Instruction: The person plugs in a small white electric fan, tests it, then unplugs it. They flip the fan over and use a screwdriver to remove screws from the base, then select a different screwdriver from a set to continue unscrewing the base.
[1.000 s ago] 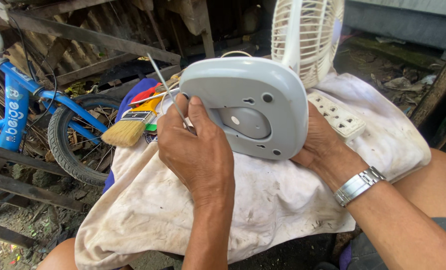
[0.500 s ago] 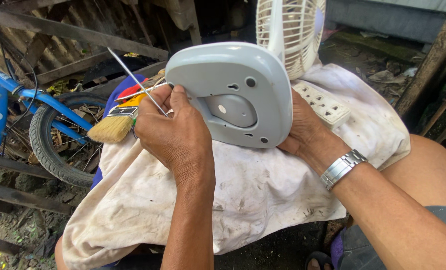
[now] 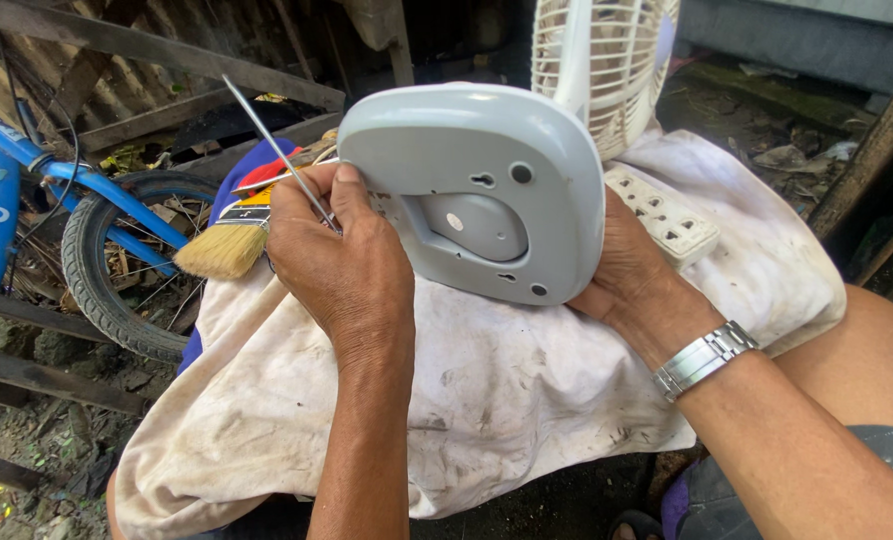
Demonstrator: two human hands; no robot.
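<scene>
Fan base [image 3: 477, 185] tipped up on white cloth [image 3: 487, 400]; left hand [image 3: 342, 255] fingers pinched on thin metal rod [image 3: 272, 140] at its edge, right hand [image 3: 632, 260] w/ fingers hidden behind it.

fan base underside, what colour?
Light grey fan base, clearest in the head view.

Soft daylight is falling evenly from above, leaving the background shed dim, while everything is staying sharp, without glare.

grey fan base [image 3: 487, 185] tilted up on cloth, thin metal rod [image 3: 277, 150] beside it.
</scene>
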